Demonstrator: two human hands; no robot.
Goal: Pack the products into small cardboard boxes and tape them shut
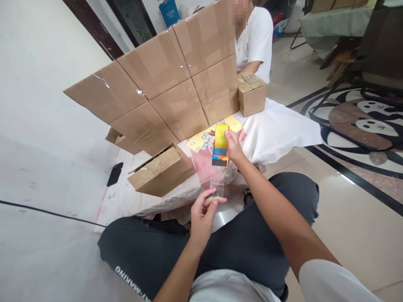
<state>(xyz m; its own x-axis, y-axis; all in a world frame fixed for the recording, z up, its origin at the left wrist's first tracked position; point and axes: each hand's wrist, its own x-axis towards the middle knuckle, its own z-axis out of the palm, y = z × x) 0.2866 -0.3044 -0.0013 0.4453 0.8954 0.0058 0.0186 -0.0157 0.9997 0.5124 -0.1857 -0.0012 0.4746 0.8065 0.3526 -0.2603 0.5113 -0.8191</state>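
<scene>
My right hand (232, 144) is wrapped round a blue and orange tape dispenser (220, 153) that carries a yellow roll of tape. From the dispenser a strip of clear tape (216, 180) runs down toward me. Its free end is pinched by my left hand (204, 208), thumb against fingers, just above my lap. Left of the dispenser a flat cardboard box (162, 172) leans at a tilt on the covered surface. Behind it stands a tall wall of joined cardboard boxes (176, 79), taped along its seams.
A small taped cardboard box (252, 94) sits at the wall's right end, near a person in a white shirt (260, 37). The white cloth (267, 134) hangs over the front edge. A black phone-like object (115, 174) lies at the left. Panda-patterned flooring (371, 121) is at right.
</scene>
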